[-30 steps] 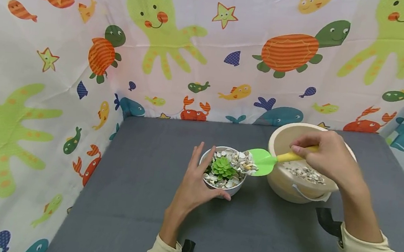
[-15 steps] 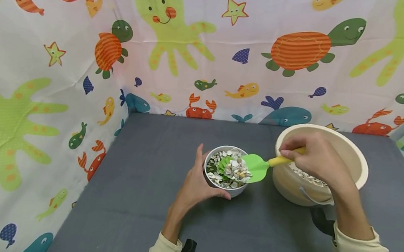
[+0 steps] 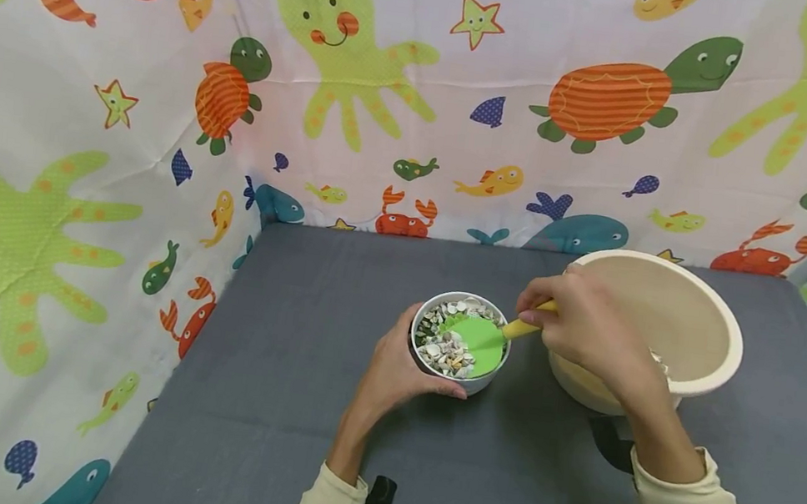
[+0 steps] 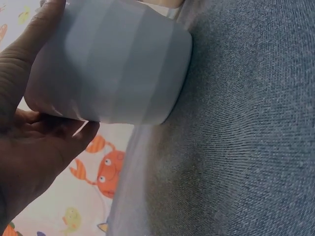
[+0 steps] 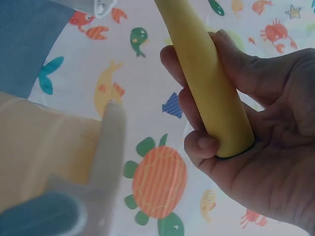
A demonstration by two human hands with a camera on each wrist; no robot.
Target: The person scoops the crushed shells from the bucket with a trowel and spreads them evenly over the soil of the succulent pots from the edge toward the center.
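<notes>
A small white flowerpot [image 3: 481, 384] stands on the grey cloth, filled with pale shell bits [image 3: 450, 354]. My left hand [image 3: 395, 364] grips its near left side, thumb in front, fingers behind; the left wrist view shows the pot's ribbed wall [image 4: 118, 64] between them. In my right hand [image 3: 586, 329] I hold a toy trowel [image 3: 481, 339] by its yellow handle [image 5: 209, 83], fingers wrapped round it. Its green blade is tilted over the pot, with shells at its left edge. The blade hides most of the green succulent in the pot.
A cream bucket [image 3: 720, 350] stands right of the pot, under and behind my right forearm; a few shells [image 3: 659, 363] show inside. Grey cloth [image 3: 300, 357] covers the table. A curtain [image 3: 382, 115] printed with sea animals hangs behind and at the left.
My right hand has moved left from over the bucket, bringing the trowel over the pot. The blade has tipped and shells have slid off into the pot. My left hand keeps its grip.
</notes>
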